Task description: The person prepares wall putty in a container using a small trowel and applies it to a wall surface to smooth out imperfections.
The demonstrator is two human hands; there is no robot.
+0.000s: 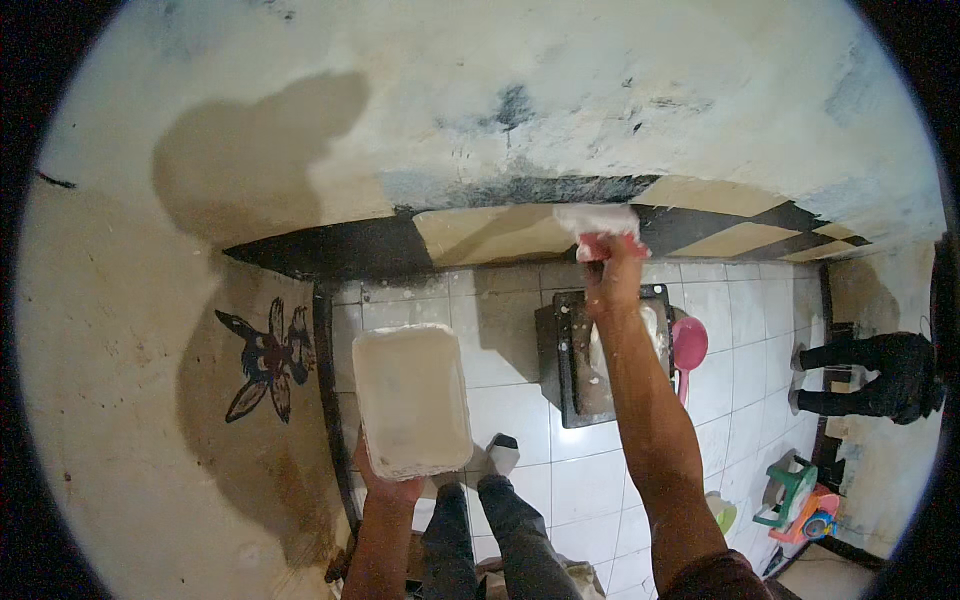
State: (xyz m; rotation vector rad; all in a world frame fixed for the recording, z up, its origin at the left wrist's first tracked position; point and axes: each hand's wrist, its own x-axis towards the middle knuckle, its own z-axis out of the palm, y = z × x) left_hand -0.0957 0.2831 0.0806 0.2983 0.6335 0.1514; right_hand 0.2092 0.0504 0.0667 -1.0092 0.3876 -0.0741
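Note:
My left hand (392, 483) grips the near corner of a rectangular tub (467, 425) and holds it above the floor. Inside is a smooth layer of cream-coloured paint, and pale smears coat the rim. Stretched out ahead, my right hand (618, 272) is closed around a wide red tool with a whitish end (607, 236), smeared by motion and perhaps a brush. Its whitish end is against or just before the low painted band of the wall (500, 232), which has black and tan blocks. White flecks dot my right forearm.
Below my right arm stands a dark square container (565, 400) with whitish stuff on it. A pink dipper (690, 345) lies beside it. Toward the right are a green stool (790, 492), an orange item (822, 508) and a person in dark clothes (880, 375). White tiles (515, 415) cover the floor.

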